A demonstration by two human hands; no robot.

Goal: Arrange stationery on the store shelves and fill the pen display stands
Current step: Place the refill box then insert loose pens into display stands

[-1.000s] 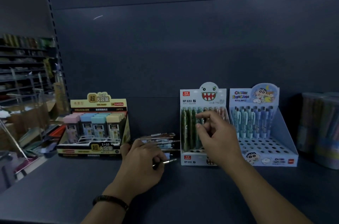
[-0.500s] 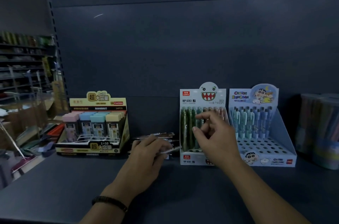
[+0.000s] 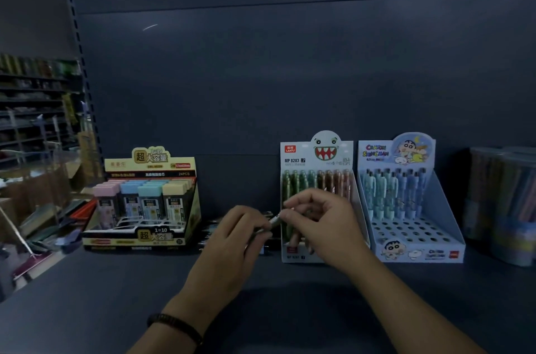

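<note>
Slim silvery-tipped pen (image 3: 274, 219) between left hand (image 3: 235, 240) and right hand (image 3: 322, 226)

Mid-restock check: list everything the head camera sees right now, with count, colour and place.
shelf: one, dark grey, under everything.
lead refill box: one, yellow-black, left; pastel-capped cases inside.
monster pen stand: one, white, centre-right; green and brownish pens.
cartoon pen stand: one, light blue, right of that; front holes empty.
clear tubs: seemingly two, far right, blurred.
loose pens: count unclear, dark, lying left of the monster pen stand.
pen: one, silvery tip, held before the monster pen stand.
wristband: one, black, left wrist.
left grip: one, centre, holds the pen.
right grip: one, centre-right, pinches the pen's end.
</note>
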